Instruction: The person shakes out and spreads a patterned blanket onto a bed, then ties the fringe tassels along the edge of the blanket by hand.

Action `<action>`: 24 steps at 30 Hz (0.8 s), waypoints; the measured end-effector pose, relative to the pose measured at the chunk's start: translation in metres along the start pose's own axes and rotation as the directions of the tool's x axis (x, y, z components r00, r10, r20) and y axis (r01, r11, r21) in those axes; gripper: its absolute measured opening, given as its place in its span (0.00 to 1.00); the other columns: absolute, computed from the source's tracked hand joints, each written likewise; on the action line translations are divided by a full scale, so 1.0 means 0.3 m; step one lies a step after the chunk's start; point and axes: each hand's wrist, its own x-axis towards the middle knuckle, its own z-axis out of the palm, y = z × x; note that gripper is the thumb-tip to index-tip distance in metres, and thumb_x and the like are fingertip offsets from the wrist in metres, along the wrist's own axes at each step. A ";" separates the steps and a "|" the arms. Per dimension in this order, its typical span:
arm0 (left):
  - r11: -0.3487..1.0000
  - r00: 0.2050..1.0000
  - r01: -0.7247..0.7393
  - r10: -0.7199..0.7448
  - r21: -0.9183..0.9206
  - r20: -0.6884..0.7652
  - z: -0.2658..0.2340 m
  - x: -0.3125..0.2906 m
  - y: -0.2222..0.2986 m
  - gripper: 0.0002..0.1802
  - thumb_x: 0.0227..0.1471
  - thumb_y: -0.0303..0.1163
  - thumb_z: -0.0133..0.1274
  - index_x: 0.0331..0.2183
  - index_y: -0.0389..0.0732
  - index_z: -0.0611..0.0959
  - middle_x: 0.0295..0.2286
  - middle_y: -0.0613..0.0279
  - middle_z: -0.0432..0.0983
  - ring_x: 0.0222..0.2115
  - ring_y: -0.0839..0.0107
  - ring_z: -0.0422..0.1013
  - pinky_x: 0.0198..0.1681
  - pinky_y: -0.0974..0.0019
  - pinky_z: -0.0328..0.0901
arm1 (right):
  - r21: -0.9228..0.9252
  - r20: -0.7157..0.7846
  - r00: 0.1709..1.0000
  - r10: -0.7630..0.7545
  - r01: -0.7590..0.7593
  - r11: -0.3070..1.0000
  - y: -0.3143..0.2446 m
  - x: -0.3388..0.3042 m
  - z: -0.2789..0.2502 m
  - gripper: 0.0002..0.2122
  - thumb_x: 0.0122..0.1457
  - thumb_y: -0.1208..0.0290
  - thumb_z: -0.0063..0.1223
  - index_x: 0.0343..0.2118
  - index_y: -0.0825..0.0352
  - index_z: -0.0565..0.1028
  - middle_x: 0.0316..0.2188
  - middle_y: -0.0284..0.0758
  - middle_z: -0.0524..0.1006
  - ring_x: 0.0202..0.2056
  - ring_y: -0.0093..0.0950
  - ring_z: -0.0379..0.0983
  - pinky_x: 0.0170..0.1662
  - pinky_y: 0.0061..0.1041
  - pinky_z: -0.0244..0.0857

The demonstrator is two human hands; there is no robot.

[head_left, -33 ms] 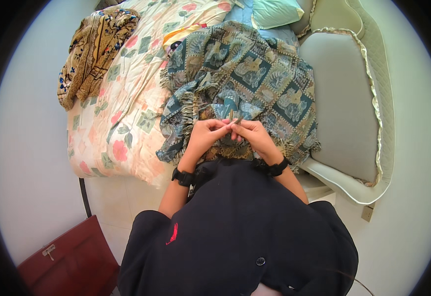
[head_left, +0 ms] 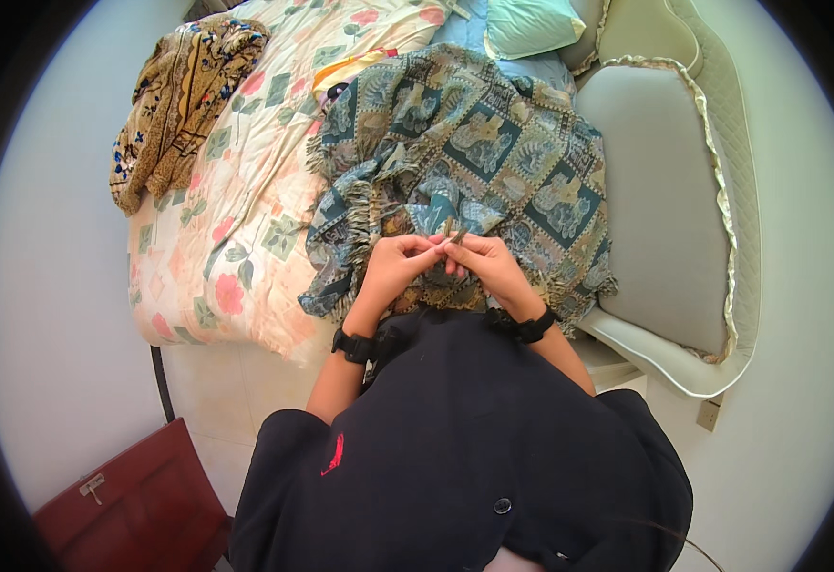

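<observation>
A fringed, teal-and-beige patterned throw blanket (head_left: 493, 143) lies bunched on the bed in front of me. At its near edge, my left hand (head_left: 400, 270) is closed, with thumb and forefinger pinched together. Touching it fingertip to fingertip, my right hand (head_left: 491, 267) pinches too. Short brownish-green fringe strands (head_left: 453, 231) stick up from between the pinched fingers of both hands. Their lower ends are hidden by the fingers. More tan fringe (head_left: 360, 214) runs along the fold just beyond my left hand.
A floral quilt (head_left: 231, 253) covers the bed to the left, with a brown patterned garment (head_left: 183, 105) on it. At the right stands a grey padded headboard (head_left: 669, 191). A pale green pillow (head_left: 534, 27) lies at the far end. Lower left is a dark red panel (head_left: 140, 505).
The strands between my fingertips stand a little differently, with two ends now showing apart. Both hands stay in nearly the same place. The whole view has shifted very slightly.
</observation>
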 end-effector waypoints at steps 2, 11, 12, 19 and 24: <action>1.000 0.999 -0.013 0.012 -0.024 -0.036 0.031 0.002 -0.050 0.12 0.46 0.33 0.56 0.27 0.32 0.80 0.18 0.70 0.72 0.19 0.86 0.63 0.22 0.79 0.57 | -0.070 -0.027 1.000 0.009 -0.011 0.997 -0.001 -0.003 -0.015 0.10 0.55 0.68 0.50 0.30 0.71 0.77 0.28 0.30 0.69 0.25 0.16 0.66 0.29 0.15 0.60; 0.990 0.966 -0.139 0.141 0.024 -0.216 0.119 -0.033 -0.084 0.10 0.48 0.27 0.53 0.34 0.32 0.79 0.29 0.62 0.75 0.29 0.80 0.70 0.32 0.77 0.64 | -0.164 0.040 0.999 -0.024 0.030 0.986 0.020 0.043 -0.074 0.08 0.53 0.72 0.52 0.30 0.73 0.77 0.25 0.32 0.70 0.23 0.18 0.71 0.27 0.15 0.65; 0.988 0.955 -0.151 0.154 0.029 -0.254 0.124 -0.040 -0.085 0.10 0.47 0.26 0.53 0.34 0.32 0.79 0.28 0.63 0.76 0.28 0.79 0.71 0.31 0.77 0.65 | -0.191 0.043 0.999 -0.029 0.037 0.981 0.011 0.049 -0.072 0.07 0.53 0.73 0.52 0.30 0.73 0.77 0.25 0.32 0.70 0.23 0.19 0.72 0.27 0.15 0.66; 0.916 0.889 -0.077 0.242 0.394 -0.389 0.127 -0.053 -0.045 0.10 0.46 0.29 0.52 0.33 0.35 0.80 0.22 0.57 0.76 0.20 0.76 0.71 0.25 0.75 0.63 | -0.149 0.119 0.992 -0.030 0.048 0.988 -0.026 0.096 -0.083 0.08 0.54 0.74 0.50 0.32 0.76 0.75 0.24 0.35 0.72 0.25 0.23 0.74 0.27 0.18 0.69; 0.971 0.860 -0.089 0.186 0.220 -0.474 0.163 -0.029 0.013 0.09 0.46 0.29 0.53 0.31 0.33 0.80 0.21 0.61 0.76 0.21 0.80 0.70 0.26 0.76 0.63 | -0.120 0.045 0.998 -0.039 0.044 0.992 -0.041 0.107 -0.097 0.09 0.54 0.73 0.51 0.31 0.76 0.75 0.22 0.34 0.72 0.22 0.23 0.74 0.23 0.17 0.68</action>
